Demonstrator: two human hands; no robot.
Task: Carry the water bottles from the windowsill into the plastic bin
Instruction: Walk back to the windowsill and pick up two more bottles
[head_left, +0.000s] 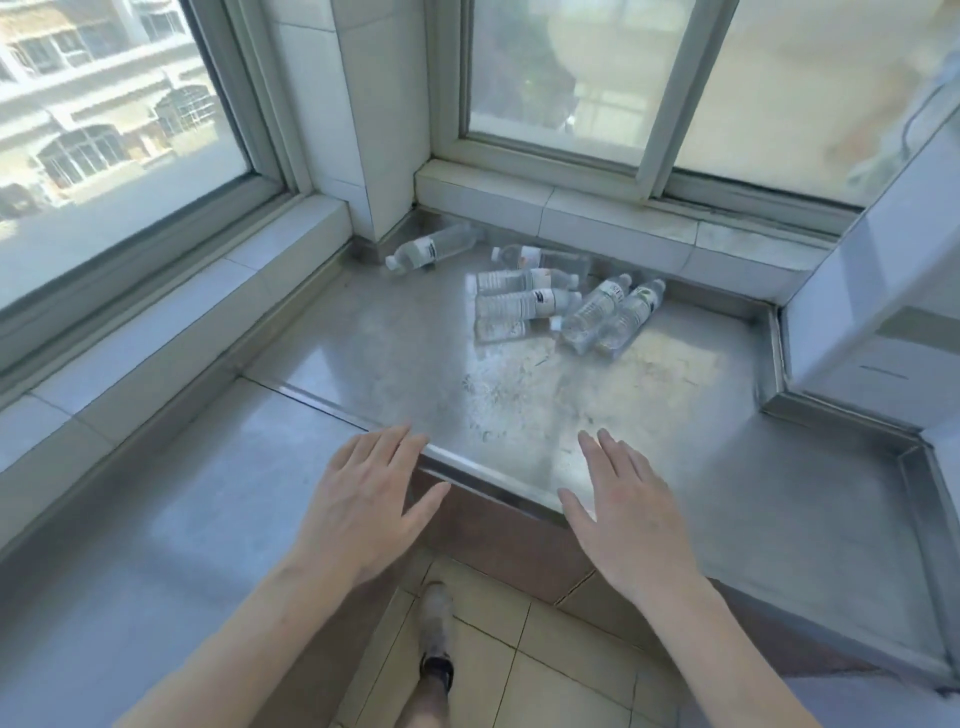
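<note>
Both my hands hover over the near edge of the windowsill (363, 332), palms down, fingers spread and holding nothing: my left hand (363, 499) over the metal lip, my right hand (631, 514) just inside it. The water bottles (550, 296) all lie on their sides at the back of the sill, close under the window, well apart from my hands. I judge that the step now is the reach, and to do it well I should lean in over the sill and take each bottle across its body, fingers wrapped around the middle, not at the cap where it can swing. One lone bottle (431, 252) lies apart near the pillar, long axis slanting, cap toward the near left. The stacked group (524, 299) in the middle runs roughly left to right, most caps toward the right. The pair on the right (615, 314) slants with caps toward the far right. The plastic bin is not in view.
</note>
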